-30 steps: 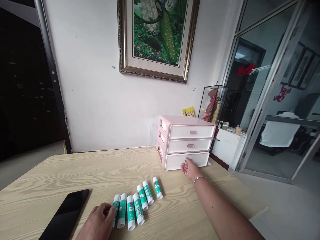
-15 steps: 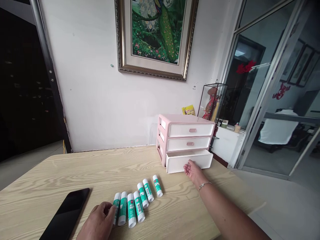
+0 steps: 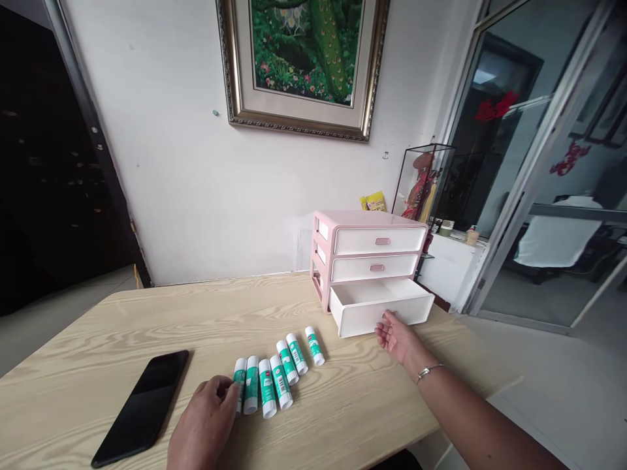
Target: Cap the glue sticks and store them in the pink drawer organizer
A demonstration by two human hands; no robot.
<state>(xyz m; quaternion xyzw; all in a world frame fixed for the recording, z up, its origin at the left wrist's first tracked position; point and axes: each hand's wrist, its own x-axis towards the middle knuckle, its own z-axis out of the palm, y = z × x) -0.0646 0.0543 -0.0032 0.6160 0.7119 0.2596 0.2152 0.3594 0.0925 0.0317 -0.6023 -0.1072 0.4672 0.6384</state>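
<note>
A pink and white plastic organizer (image 3: 367, 241) with three stacked drawers stands at the far right of the wooden table (image 3: 122, 333). Its bottom drawer (image 3: 379, 307) is pulled well out, and its white inside shows bare at the visible part. My right hand (image 3: 396, 336) grips that drawer's front at the pink handle, which my fingers hide. Several white and green glue sticks (image 3: 267, 388) lie side by side on the table. My left hand (image 3: 206, 408) closes on the leftmost glue stick (image 3: 240, 385). A black smartphone (image 3: 142, 408) lies face up to its left.
A glass display case (image 3: 424, 183) holding a figurine and a yellow packet (image 3: 373, 202) stand behind the organizer. Beyond it is a white cabinet (image 3: 450, 271). A framed peacock picture (image 3: 304, 65) hangs on the wall above the table.
The bottom drawer has slid out toward me with my right hand. My left hand stays at the leftmost glue stick. The whole view has shifted slightly.
</note>
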